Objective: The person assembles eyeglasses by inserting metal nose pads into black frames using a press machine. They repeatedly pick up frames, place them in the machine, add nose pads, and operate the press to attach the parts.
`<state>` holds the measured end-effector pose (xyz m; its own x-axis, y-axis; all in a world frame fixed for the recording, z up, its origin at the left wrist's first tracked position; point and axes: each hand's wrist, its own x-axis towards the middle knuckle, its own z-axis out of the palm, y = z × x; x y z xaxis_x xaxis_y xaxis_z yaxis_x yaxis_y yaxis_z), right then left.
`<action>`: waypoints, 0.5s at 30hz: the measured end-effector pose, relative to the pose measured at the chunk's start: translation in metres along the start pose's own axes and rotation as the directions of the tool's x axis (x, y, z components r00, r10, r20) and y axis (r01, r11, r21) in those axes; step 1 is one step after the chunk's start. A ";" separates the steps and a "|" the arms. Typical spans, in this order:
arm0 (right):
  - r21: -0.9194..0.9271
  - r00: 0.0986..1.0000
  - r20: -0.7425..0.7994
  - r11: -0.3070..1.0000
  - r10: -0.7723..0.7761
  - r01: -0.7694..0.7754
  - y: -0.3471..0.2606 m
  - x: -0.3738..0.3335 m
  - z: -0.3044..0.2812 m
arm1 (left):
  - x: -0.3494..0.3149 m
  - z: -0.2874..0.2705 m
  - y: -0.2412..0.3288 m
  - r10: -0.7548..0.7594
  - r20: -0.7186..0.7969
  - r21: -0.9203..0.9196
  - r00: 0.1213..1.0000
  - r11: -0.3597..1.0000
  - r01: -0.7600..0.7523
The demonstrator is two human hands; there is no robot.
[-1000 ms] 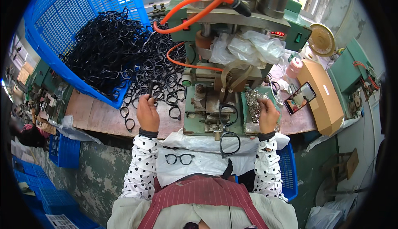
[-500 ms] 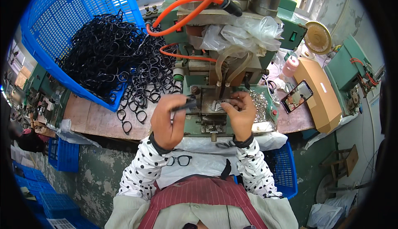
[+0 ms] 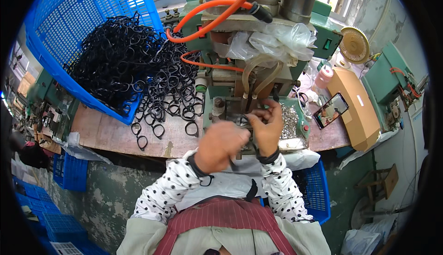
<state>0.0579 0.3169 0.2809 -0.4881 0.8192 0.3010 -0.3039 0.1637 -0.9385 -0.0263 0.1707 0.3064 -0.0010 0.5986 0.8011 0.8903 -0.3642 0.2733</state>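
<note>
My left hand [image 3: 222, 146] is smeared by motion in front of the machine's fixture, with its fingers curled toward the right hand. A thin dark sliver shows just below it; I cannot make out whether the hand holds it. My right hand [image 3: 267, 128] is closed, thumb and forefinger pinched at the metal fixture [image 3: 237, 118] under the press head. Whatever lies between those fingertips is too small to name. Beside this hand is a tray of small shiny metal parts [image 3: 290, 120]. A dark eyeglass frame [image 3: 211, 179] on the white cloth over my lap is partly hidden by my left wrist.
A tilted blue basket [image 3: 44, 70] spills black eyeglass frames [image 3: 117, 61] onto the table at left. Orange hoses [image 3: 203, 15] loop in front of the green press [image 3: 210, 88]. To the right lie a phone [image 3: 331, 110] and a cardboard box [image 3: 355, 112]. A blue crate [image 3: 318, 195] stands below.
My left hand has swung right and down from the fixture's left side, where it held a black piece, to the front of the fixture. My right hand stays at the fixture.
</note>
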 end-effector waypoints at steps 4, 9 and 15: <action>-0.370 0.977 -0.128 0.922 -0.168 0.110 0.034 0.034 -0.055 | -0.014 0.031 0.000 0.113 0.107 -0.003 0.988 0.994 -0.114; -0.853 0.977 -0.200 0.503 -0.067 -0.140 0.088 0.051 -0.142 | -0.017 0.033 -0.009 0.146 0.126 -0.011 0.981 0.989 -0.146; -0.952 0.956 0.170 0.210 -0.237 0.221 0.093 0.029 -0.137 | -0.020 0.037 -0.011 0.133 0.098 -0.016 0.986 0.991 -0.132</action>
<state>0.1272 0.4311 0.1797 -0.5338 0.6513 0.5393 0.6070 0.7392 -0.2918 -0.0187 0.1892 0.2676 0.1617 0.6120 0.7742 0.8754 -0.4511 0.1737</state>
